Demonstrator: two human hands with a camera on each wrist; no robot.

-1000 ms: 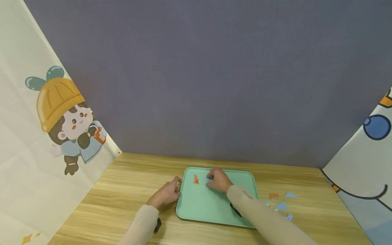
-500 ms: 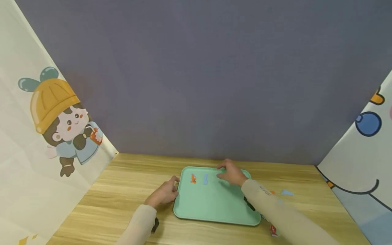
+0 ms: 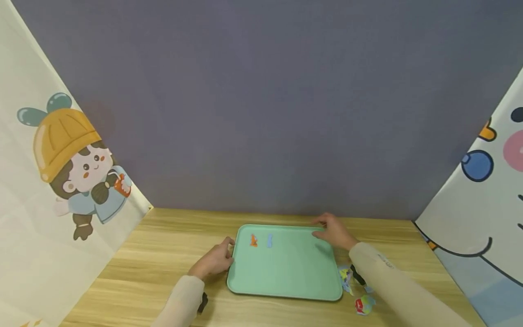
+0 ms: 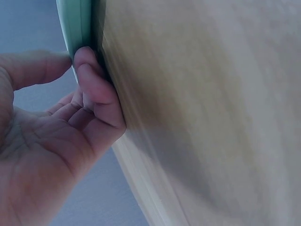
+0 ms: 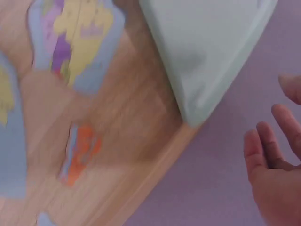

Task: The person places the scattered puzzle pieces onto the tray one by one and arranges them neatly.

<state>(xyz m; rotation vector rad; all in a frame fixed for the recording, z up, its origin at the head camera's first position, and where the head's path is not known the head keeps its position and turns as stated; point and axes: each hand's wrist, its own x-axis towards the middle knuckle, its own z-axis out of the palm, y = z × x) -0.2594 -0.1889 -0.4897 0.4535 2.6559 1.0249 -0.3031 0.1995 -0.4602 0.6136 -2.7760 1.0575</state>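
Note:
A mint-green tray (image 3: pixel 282 272) lies on the wooden table. My left hand (image 3: pixel 214 260) pinches its left rim; the left wrist view has the thumb and curled fingers (image 4: pixel 96 84) meeting there. Two flat map-like puzzle pieces, one orange (image 3: pixel 254 240) and one narrow light blue (image 3: pixel 269 240), lie apart near the tray's far left corner. Over the far right part of the tray, my right hand (image 3: pixel 336 231) is spread with nothing between thumb and fingers. In the right wrist view its fingers (image 5: pixel 254 150) are parted beside the tray corner.
Right of the tray lie several puzzle pieces, among them a yellow-and-blue one (image 3: pixel 345 278) and a red-and-green one (image 3: pixel 363 304). The right sleeve (image 3: pixel 392 281) covers part of that area. A grey curtain (image 3: pixel 261 113) hangs behind the table (image 3: pixel 163 254), with printed cloths at both sides.
My right hand has let go of the light blue piece, leaving it on the tray beside the orange one, and moved right. The left hand has stayed at the rim. The head view has shifted slightly.

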